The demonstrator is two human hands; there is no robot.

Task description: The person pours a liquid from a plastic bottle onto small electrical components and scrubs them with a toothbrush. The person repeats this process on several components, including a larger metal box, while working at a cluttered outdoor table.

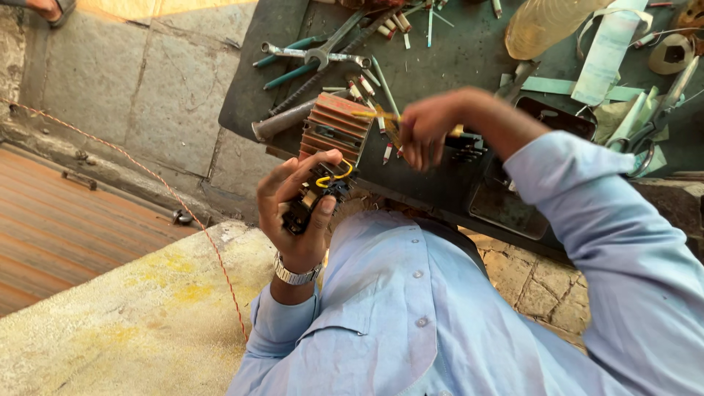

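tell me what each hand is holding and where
Left hand grips a black part with a yellow wire around its body; right hand pinches a yellow-handled tool by its handle.

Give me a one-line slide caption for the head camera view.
Left hand grips a black part with yellow wire; right hand holds a yellow-handled tool above it.

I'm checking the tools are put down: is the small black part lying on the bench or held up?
Held up. The left hand grips the black part with its yellow wire off the bench.
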